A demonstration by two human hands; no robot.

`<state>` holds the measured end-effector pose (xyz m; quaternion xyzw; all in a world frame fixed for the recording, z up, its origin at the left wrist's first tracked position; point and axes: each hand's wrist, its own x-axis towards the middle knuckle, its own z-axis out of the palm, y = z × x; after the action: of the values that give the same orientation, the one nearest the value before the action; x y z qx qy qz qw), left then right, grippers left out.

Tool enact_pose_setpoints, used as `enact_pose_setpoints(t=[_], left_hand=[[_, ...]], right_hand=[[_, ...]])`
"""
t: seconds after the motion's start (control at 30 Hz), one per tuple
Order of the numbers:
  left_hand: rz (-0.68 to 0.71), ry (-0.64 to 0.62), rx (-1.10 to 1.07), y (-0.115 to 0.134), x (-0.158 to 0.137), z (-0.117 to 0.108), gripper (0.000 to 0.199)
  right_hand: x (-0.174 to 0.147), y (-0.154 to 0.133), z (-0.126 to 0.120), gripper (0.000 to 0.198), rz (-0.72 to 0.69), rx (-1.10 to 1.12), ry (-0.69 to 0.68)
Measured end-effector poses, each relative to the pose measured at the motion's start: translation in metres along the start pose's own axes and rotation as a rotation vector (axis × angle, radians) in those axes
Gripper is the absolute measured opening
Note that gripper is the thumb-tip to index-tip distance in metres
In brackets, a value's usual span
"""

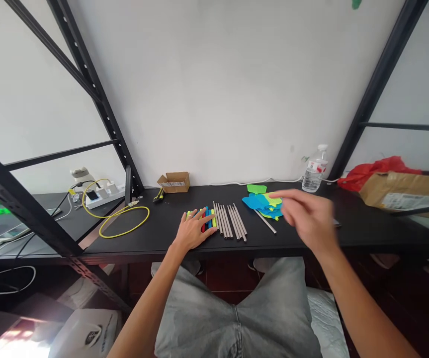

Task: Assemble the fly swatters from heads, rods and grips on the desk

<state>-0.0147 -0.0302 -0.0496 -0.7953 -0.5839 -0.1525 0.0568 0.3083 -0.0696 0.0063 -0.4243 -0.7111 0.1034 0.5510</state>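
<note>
My left hand (pixel 194 229) lies with fingers spread over a row of short coloured tubes, yellow, red and blue; a blue tube (pixel 210 218) shows between the fingers. Right beside it, several thin grey metal rods (pixel 223 221) lie side by side in two groups. My right hand (pixel 305 216) is raised over the table and smeared by motion, so its finger grip is unclear. Just left of it is a pile of flat blue and yellow-green pieces (pixel 261 203), with a single metal rod (pixel 267 222) partly under it. A green piece with a comb-like edge (pixel 256 189) lies behind the pile.
On the black table (pixel 154 238) stand a small open cardboard box (pixel 175 183) and a water bottle (pixel 314 169). A yellow cable (pixel 125 214) loops at the left near a power strip (pixel 104 196). A larger carton (pixel 404 191) and red bag (pixel 378 171) are at right. Black shelf posts flank the table.
</note>
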Motion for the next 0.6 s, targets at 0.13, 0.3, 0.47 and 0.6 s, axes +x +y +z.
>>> enact_pose_setpoints(t=[0.13, 0.3, 0.47, 0.6], left_hand=[[-0.014, 0.032, -0.015, -0.003, -0.001, 0.003, 0.050], [0.020, 0.043, -0.034, -0.005, -0.003, 0.004, 0.054], [0.014, -0.003, -0.047, -0.008, 0.001, 0.002, 0.048], [0.013, 0.020, -0.048, -0.012, 0.006, 0.000, 0.046]], right_hand=[[0.051, 0.051, 0.045, 0.037, 0.034, -0.469, -0.177], [0.054, 0.111, 0.078, 0.063, 0.013, -0.823, -0.352], [0.050, 0.131, 0.080, 0.049, 0.054, -0.851, -0.439], [0.053, 0.129, 0.074, 0.046, 0.059, -0.866, -0.389]])
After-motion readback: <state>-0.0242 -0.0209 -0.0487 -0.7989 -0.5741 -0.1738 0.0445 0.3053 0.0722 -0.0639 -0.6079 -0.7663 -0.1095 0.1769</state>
